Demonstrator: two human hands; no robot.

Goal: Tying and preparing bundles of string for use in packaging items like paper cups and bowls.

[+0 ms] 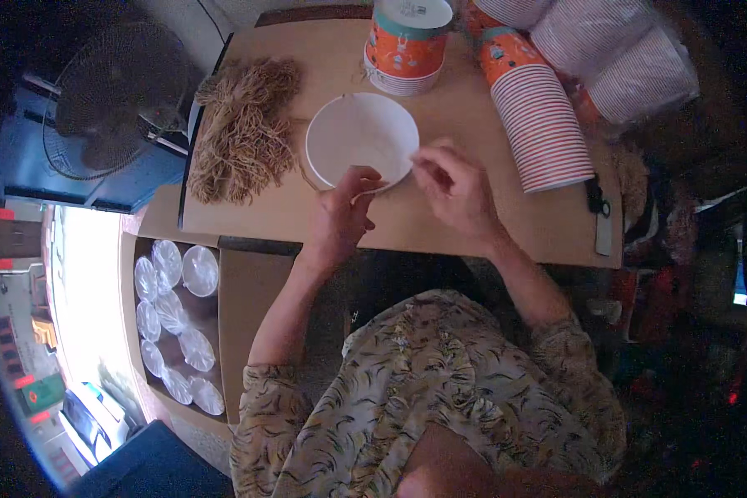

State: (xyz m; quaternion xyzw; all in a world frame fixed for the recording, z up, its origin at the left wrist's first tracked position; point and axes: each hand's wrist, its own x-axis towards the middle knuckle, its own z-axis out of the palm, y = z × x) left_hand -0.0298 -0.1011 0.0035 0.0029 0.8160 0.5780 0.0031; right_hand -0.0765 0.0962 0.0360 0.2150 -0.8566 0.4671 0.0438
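A white paper bucket (363,133) with its open mouth toward me sits at the middle of the table. My left hand (343,214) is at its near rim, the fingers curled over the edge. A thin tan string (309,176) shows along the bucket's left side, close to that hand. At the right side of the rim my right hand (458,189) is closed in a pinch; whatever lies between its fingertips is too small to make out. To the left lies a heap of tan strings (245,133).
Upside-down orange-and-teal paper buckets (408,54) are stacked at the back. A long nested bucket stack (544,124) and plastic-wrapped stacks (639,75) fill the right side. A small tool (603,228) lies by the right edge. Left are a fan (112,100) and a carton (232,332) with clear round pieces.
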